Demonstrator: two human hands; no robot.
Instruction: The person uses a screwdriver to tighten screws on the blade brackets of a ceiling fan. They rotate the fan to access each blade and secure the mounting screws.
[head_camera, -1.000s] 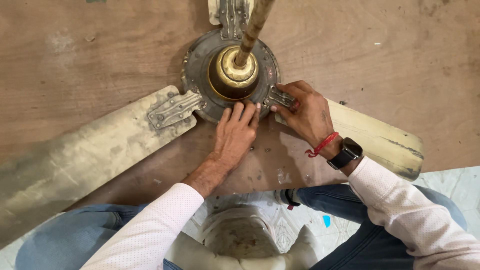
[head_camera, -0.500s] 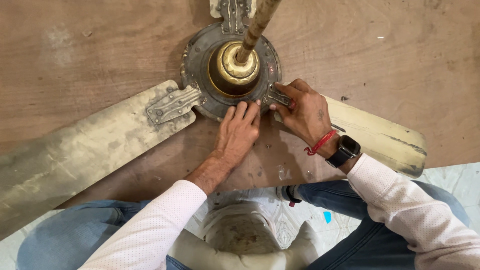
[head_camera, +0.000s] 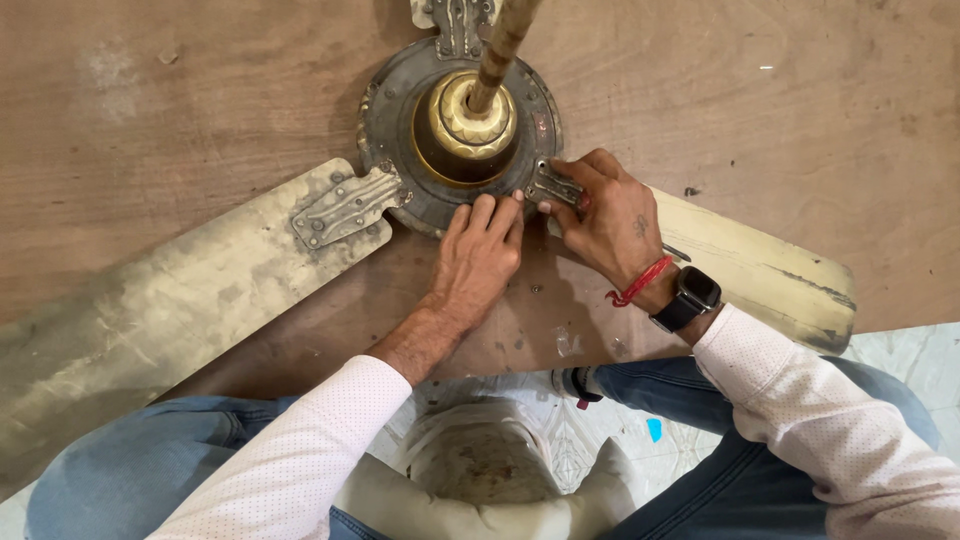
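An old, dirty ceiling fan lies on a wooden board (head_camera: 200, 110). Its round grey motor housing (head_camera: 390, 120) has a brass cup (head_camera: 470, 125) and a down rod (head_camera: 505, 40) rising toward me. My left hand (head_camera: 478, 255) rests flat with its fingertips on the housing's near rim. My right hand (head_camera: 610, 215) pinches the metal bracket (head_camera: 553, 183) of the right blade (head_camera: 760, 265), where it meets the housing. A thin tool tip shows behind that hand; whether the hand holds it I cannot tell. The left blade (head_camera: 170, 310) with its bracket (head_camera: 345, 207) stretches to the lower left.
A third blade bracket (head_camera: 455, 18) shows at the top edge. My knees in blue jeans frame a pale rounded fan cover (head_camera: 480, 470) on the tiled floor (head_camera: 900, 350) below the board's edge. A watch and a red thread are on my right wrist.
Both hands stay at the housing's near rim. The view has shifted slightly; the right fingers have closed in a little on the blade bracket.
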